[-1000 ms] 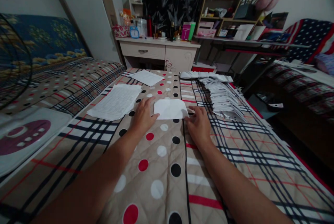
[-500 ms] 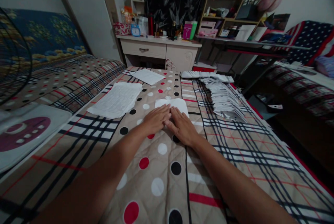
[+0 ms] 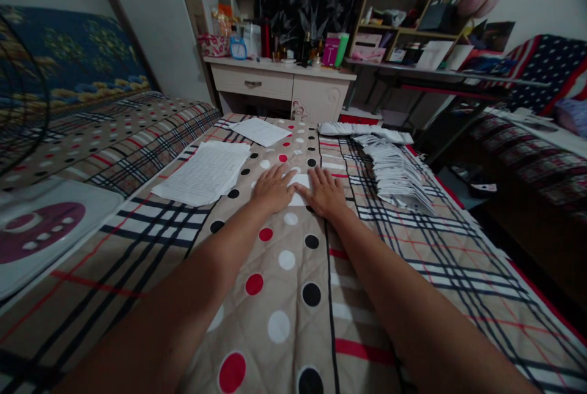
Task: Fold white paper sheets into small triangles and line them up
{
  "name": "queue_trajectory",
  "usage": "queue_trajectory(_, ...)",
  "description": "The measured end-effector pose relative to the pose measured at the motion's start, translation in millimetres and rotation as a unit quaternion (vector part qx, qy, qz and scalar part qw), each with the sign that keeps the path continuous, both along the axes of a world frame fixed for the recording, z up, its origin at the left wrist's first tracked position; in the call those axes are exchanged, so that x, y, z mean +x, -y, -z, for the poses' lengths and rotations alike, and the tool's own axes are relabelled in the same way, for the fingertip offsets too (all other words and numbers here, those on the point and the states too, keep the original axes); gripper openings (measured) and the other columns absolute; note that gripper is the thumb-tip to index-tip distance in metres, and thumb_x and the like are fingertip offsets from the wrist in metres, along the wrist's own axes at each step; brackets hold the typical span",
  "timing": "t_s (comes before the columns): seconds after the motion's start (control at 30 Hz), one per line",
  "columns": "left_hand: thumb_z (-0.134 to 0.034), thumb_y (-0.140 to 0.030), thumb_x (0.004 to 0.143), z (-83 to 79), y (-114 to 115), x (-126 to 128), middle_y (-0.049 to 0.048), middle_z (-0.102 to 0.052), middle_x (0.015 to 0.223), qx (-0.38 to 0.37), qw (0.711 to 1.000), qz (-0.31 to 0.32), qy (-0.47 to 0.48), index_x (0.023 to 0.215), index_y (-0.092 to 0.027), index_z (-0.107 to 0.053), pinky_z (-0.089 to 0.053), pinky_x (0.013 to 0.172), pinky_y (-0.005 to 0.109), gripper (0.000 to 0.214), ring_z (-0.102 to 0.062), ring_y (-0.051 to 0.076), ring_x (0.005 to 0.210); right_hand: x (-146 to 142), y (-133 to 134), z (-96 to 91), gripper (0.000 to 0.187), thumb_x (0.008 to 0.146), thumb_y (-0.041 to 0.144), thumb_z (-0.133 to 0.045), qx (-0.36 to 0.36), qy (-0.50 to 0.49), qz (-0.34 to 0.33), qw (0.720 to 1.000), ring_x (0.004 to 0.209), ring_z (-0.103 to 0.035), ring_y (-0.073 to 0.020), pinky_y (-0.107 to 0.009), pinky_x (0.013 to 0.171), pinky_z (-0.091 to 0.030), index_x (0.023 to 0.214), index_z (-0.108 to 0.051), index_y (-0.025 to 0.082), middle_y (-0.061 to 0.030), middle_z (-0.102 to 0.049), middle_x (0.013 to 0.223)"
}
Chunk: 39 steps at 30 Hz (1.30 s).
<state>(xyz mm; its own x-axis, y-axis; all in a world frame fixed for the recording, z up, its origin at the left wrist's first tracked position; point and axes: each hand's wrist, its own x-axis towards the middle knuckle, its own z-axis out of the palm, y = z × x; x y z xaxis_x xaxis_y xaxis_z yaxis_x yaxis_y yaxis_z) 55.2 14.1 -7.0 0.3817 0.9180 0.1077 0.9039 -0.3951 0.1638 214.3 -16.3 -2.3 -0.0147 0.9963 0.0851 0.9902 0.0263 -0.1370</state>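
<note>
A small white sheet of paper [image 3: 301, 184], perhaps folded, lies on the patterned bedspread [image 3: 293, 278]. Flat on its left part rests my left hand [image 3: 274, 189], fingers stretched forward. My right hand [image 3: 326, 191] lies palm down over the right part, its fingers somewhat spread. The two thumbs come close together across the paper's middle, and much of the sheet is hidden under the hands. Neither hand grips anything.
Left of the hands lies a stack of written sheets [image 3: 206, 172], with a blank-looking white sheet [image 3: 260, 131] beyond it. A row of folded papers [image 3: 394, 170] fans out on the right. A white bag [image 3: 50, 223] sits at the left edge; a dresser [image 3: 279, 85] stands behind.
My hands have slid apart over the paper, left hand leftward and right hand rightward, and slightly forward. More of the paper's middle now shows between them.
</note>
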Motion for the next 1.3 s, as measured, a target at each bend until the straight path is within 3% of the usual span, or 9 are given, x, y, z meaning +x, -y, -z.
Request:
queue_trajectory(0.1, -0.023, -0.048, 0.099, -0.1, -9, -8, 0.0052, -0.027, 0.161, 0.000, 0.999, -0.034, -0.006, 0.151, -0.030, -0.033, -0.019, 0.119, 0.047, 0.056, -0.021, 0.027, 0.149, 14, -5, 4.4, 0.071, 0.098, 0.059, -0.018, 0.014, 0.021, 0.018, 1.000, 0.149, -0.020, -0.0312, -0.051, 0.117, -0.020, 0.154, -0.029, 0.016, -0.0106, -0.023, 0.162)
queue_trajectory(0.3, -0.024, -0.050, 0.098, 2.0, -11, -22, 0.0074, -0.026, 0.161, 0.007, 0.998, -0.067, -0.010, 0.151, -0.027, -0.035, -0.018, 0.119, 0.046, 0.059, -0.022, 0.029, 0.149, 30, 3, 8.7, 0.065, 0.099, 0.050, -0.022, 0.047, 0.032, 0.040, 0.998, 0.147, -0.025, -0.0327, -0.053, 0.115, -0.023, 0.152, -0.034, 0.013, -0.0136, -0.028, 0.159)
queue_trajectory(0.57, -0.031, -0.049, 0.097, 9.9, 21, -30, 0.0117, -0.032, 0.158, 0.049, 0.997, -0.057, 0.026, 0.146, -0.020, -0.043, -0.021, 0.117, 0.050, 0.058, -0.026, 0.032, 0.147, 30, 39, 13.2, 0.065, 0.098, 0.040, -0.031, 0.092, -0.013, 0.040, 0.995, 0.146, -0.026, -0.0369, -0.059, 0.113, -0.021, 0.150, -0.031, 0.002, -0.0229, -0.031, 0.156)
queue_trajectory(0.8, -0.038, -0.058, 0.093, 11.3, 43, -33, 0.0143, -0.024, 0.161, 0.026, 0.998, -0.038, 0.032, 0.151, -0.019, -0.034, -0.016, 0.119, 0.053, 0.070, -0.018, 0.036, 0.149, 21, 65, -0.5, 0.065, 0.090, 0.033, -0.049, 0.077, -0.063, -0.045, 0.994, 0.149, -0.017, -0.0340, -0.058, 0.115, -0.022, 0.150, -0.033, 0.012, -0.0180, -0.017, 0.162)
queue_trajectory(0.87, -0.041, -0.061, 0.091, 9.4, 44, -35, 0.0154, -0.021, 0.162, 0.015, 0.999, -0.021, 0.032, 0.152, -0.020, -0.031, -0.015, 0.118, 0.056, 0.075, -0.016, 0.037, 0.149, 22, 64, -2.1, 0.061, 0.086, 0.026, -0.050, 0.077, -0.081, -0.072, 0.991, 0.148, -0.022, -0.0324, -0.056, 0.115, -0.024, 0.145, -0.041, 0.014, -0.0169, -0.021, 0.161)
queue_trajectory(1.0, -0.052, -0.063, 0.085, 4.0, 43, -36, 0.0158, -0.022, 0.161, 0.006, 0.999, 0.024, 0.047, 0.152, -0.024, -0.032, -0.017, 0.117, 0.058, 0.080, -0.017, 0.037, 0.149, 28, 55, 3.1, 0.055, 0.081, 0.015, -0.049, 0.101, -0.120, -0.099, 0.983, 0.139, -0.042, -0.0282, -0.050, 0.112, -0.032, 0.136, -0.052, 0.012, -0.0181, -0.044, 0.150)
queue_trajectory(1.13, -0.067, -0.046, 0.079, 1.0, 39, -39, 0.0130, -0.030, 0.159, 0.023, 0.994, 0.054, 0.091, 0.146, -0.024, -0.043, -0.026, 0.118, 0.050, 0.074, -0.029, 0.033, 0.145, 34, 47, 11.2, 0.046, 0.080, 0.008, -0.045, 0.136, -0.147, -0.120, 0.972, 0.131, -0.050, -0.0248, -0.044, 0.110, -0.038, 0.121, -0.064, 0.012, -0.0160, -0.057, 0.138)
queue_trajectory(1.3, -0.062, -0.018, 0.075, 1.6, 34, -44, 0.0111, -0.041, 0.152, 0.032, 0.983, 0.085, 0.161, 0.131, -0.020, -0.061, -0.032, 0.118, 0.043, 0.056, -0.043, 0.028, 0.138, 36, 46, 13.4, 0.043, 0.078, 0.006, -0.045, 0.158, -0.178, -0.128, 0.963, 0.125, -0.056, -0.0243, -0.041, 0.109, -0.041, 0.114, -0.069, 0.012, -0.0149, -0.062, 0.132)
